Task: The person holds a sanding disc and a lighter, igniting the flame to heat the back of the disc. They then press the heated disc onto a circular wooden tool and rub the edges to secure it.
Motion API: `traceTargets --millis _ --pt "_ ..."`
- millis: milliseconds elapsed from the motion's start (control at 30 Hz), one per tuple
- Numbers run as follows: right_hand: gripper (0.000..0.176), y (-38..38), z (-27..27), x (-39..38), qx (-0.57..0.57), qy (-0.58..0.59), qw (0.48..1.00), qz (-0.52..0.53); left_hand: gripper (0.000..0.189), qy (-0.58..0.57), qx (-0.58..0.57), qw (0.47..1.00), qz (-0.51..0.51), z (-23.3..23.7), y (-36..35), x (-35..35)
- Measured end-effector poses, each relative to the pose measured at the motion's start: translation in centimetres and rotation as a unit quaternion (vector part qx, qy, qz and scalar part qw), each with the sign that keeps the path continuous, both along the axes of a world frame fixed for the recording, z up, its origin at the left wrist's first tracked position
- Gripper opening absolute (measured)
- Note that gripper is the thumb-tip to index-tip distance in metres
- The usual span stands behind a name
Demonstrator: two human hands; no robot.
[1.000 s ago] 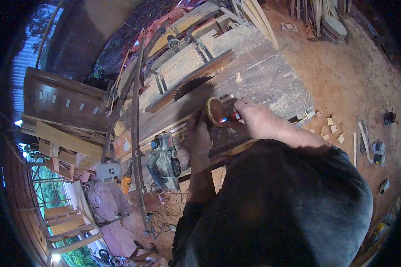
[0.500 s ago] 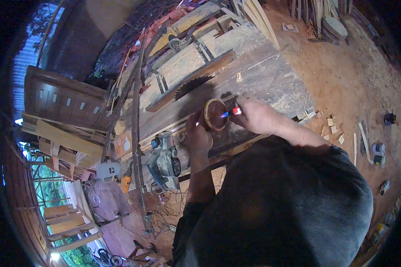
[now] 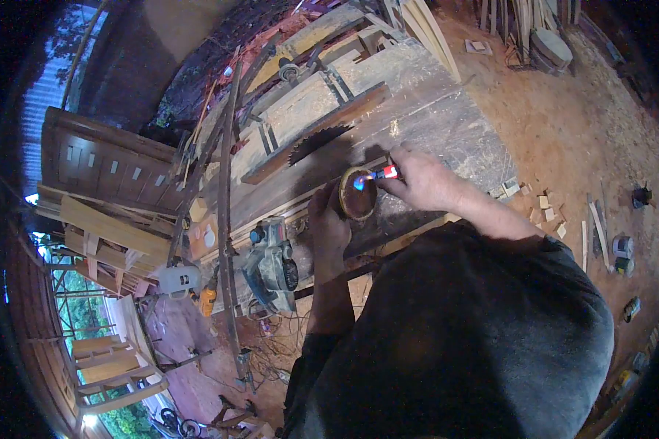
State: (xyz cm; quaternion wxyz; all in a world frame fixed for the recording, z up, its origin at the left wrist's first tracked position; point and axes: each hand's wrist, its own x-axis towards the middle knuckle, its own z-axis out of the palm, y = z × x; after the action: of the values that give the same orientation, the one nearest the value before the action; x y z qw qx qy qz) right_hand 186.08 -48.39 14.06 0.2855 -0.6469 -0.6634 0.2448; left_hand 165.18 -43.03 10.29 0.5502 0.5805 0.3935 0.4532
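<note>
A round brown disc with a pale rim [image 3: 359,197] is tilted up above the workbench, and my left hand [image 3: 329,218] grips its left edge. My right hand [image 3: 422,178] is closed around a small red and white object [image 3: 386,173], which looks like a lighter or small torch. From its tip a blue-white glow falls on the upper part of the disc's face. A toothed saw blade [image 3: 319,143] rises from the bench [image 3: 447,121] beyond my hands.
A power tool [image 3: 271,265] lies left of my left arm. A long metal bar [image 3: 225,197] crosses the bench's left side. Further left are a white jug [image 3: 178,279], an orange tool [image 3: 207,298] and stacked boards [image 3: 113,230]. Wood offcuts [image 3: 549,208] lie on the ground at right.
The red and white object and its glow have moved up slightly, from the disc's right edge to its upper part. The disc has shifted a little right and down with my left hand.
</note>
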Motion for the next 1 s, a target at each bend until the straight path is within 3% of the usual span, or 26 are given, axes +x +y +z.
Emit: traceTargets --millis 100,300,367,400,467,500,567,600,633,667,700,767,800,833,900,1000 --pt "0.040 0.1 0.6 0.1 0.004 0.017 1.000 0.005 0.030 -0.084 -0.045 0.994 -0.058 -1.3 0.7 -0.8" --pt "0.039 0.1 1.6 0.3 0.031 -0.015 0.999 0.022 0.023 -0.033 -0.044 0.998 0.009 -1.8 0.2 -0.8" --pt "0.039 0.2 1.5 0.3 0.050 -0.017 0.998 0.028 0.024 -0.141 -0.157 0.977 0.010 -1.6 0.3 -0.6" --pt "0.039 0.2 1.3 0.2 0.049 -0.017 0.998 0.028 0.024 -0.141 -0.157 0.977 0.010 -2.0 0.6 -0.8" --pt "0.038 0.2 0.9 0.0 0.050 -0.005 0.999 -0.006 0.023 0.001 -0.041 0.999 0.017 -3.3 1.2 -1.3" --pt "0.038 0.2 0.7 -0.1 0.050 -0.006 0.999 -0.006 0.023 0.001 -0.041 0.999 0.017 -2.8 1.0 -1.2" --pt "0.039 0.1 0.5 0.0 0.021 -0.038 0.999 0.004 0.022 -0.123 -0.135 0.983 0.020 -0.7 0.3 -0.5" --pt "0.039 0.0 0.5 0.0 0.020 -0.038 0.999 0.004 0.022 -0.123 -0.136 0.983 0.020 0.2 0.2 -0.3" --pt "0.039 -0.2 0.6 0.0 0.003 -0.040 0.999 0.016 0.020 0.139 0.092 0.986 0.032 1.2 0.0 -0.1" --pt "0.039 -0.3 0.6 -0.1 -0.015 -0.041 0.999 0.028 0.019 0.384 0.308 0.869 0.038 1.6 0.0 0.0" --pt "0.039 -0.6 0.5 -0.2 -0.016 -0.041 0.999 0.028 0.019 0.384 0.308 0.870 0.037 1.3 0.0 0.0" --pt "0.037 -1.1 0.5 -0.6 0.007 -0.011 1.000 0.028 0.021 0.221 0.257 0.939 0.050 0.6 -0.1 0.2" --pt "0.037 -1.3 0.3 -0.7 0.006 -0.011 1.000 0.027 0.022 0.092 0.049 0.993 0.052 1.8 -0.6 1.2" --pt "0.034 -1.4 0.0 -0.9 -0.006 -0.012 1.000 0.023 0.022 0.092 0.049 0.993 0.052 1.6 -0.3 1.3" --pt "0.032 -1.6 -0.1 -1.1 -0.018 -0.014 1.000 0.018 0.023 -0.157 -0.143 0.977 0.034 0.9 0.2 1.2" --pt "0.027 -2.0 -0.2 -1.2 -0.016 -0.012 0.999 0.043 0.030 -0.116 -0.155 0.981 0.020 0.6 0.7 0.7"
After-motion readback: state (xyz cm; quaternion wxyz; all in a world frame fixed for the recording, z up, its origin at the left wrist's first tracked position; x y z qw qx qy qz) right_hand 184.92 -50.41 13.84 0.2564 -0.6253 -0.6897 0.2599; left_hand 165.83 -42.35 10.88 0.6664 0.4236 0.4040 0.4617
